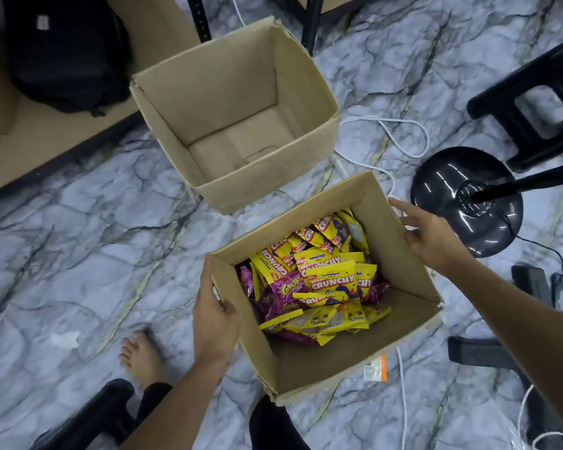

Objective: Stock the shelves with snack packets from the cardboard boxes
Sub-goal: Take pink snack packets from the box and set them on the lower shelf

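A cardboard box stands open on the marble floor right below me, holding several yellow Crunchy packets and purple Corntoz packets. My left hand grips the box's left wall, thumb over the rim. My right hand holds the right wall near its far corner, fingers spread along the outside. A second cardboard box stands just beyond it with nothing inside. No shelf surface with packets is in view.
A black fan base with its pole and cord sits close to my right hand. Black stools stand right, a black backpack far left. White cables cross the floor. My bare foot is left of the box.
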